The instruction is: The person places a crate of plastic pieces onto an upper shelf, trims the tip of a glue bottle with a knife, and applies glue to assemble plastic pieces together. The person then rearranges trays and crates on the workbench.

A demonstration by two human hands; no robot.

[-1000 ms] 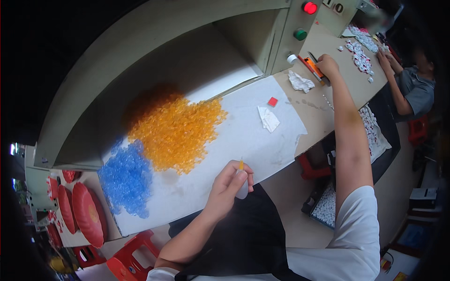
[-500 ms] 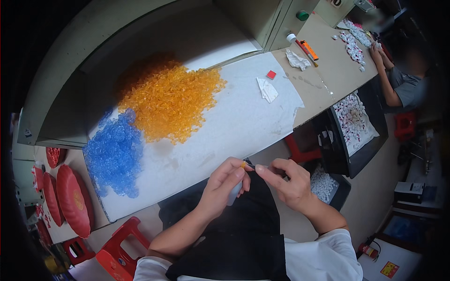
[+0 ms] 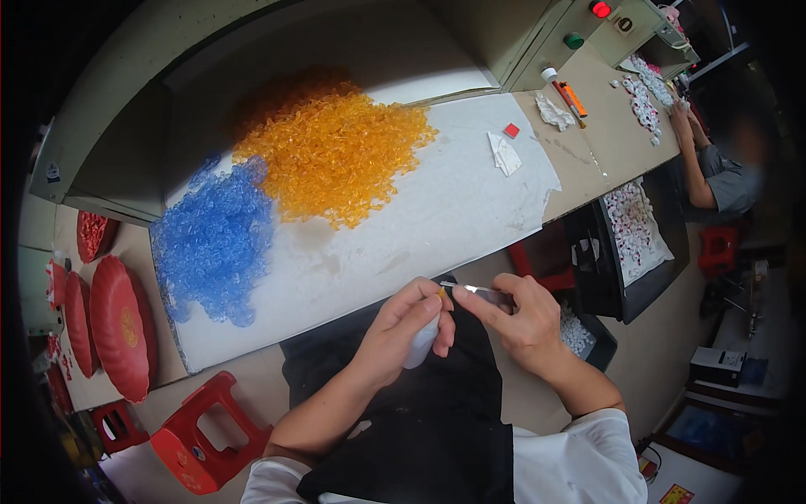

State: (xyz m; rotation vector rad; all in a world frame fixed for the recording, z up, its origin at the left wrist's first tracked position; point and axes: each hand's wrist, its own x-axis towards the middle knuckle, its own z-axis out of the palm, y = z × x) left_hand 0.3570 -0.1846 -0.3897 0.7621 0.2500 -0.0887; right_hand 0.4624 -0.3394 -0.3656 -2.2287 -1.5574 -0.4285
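Observation:
Over my lap, in front of the table edge, my left hand (image 3: 401, 329) is closed. Its thumb and forefinger pinch a small yellow piece (image 3: 442, 293), and a smooth whitish object (image 3: 422, 343) sits in the palm under the fingers. My right hand (image 3: 527, 326) grips a slim, shiny metal tool (image 3: 485, 293), whose tip is close to the yellow piece. The tool's exact kind is not clear. On the white sheet (image 3: 336, 307) lie a heap of clear orange pieces (image 3: 336, 151) and a heap of clear blue pieces (image 3: 214, 244).
Red scalloped trays (image 3: 124, 328) stand at the left, above a red stool (image 3: 206, 433). A red square and folded paper (image 3: 505, 155) lie on the sheet. Crumpled tissue (image 3: 553, 112) is farther right. A black bin (image 3: 625, 252) holds white-and-red pieces. A co-worker (image 3: 722, 172) sits far right.
My head view has shifted a little. The metal tool now shows more plainly in my right hand, its tip still near the yellow piece. My left hand keeps its pinch.

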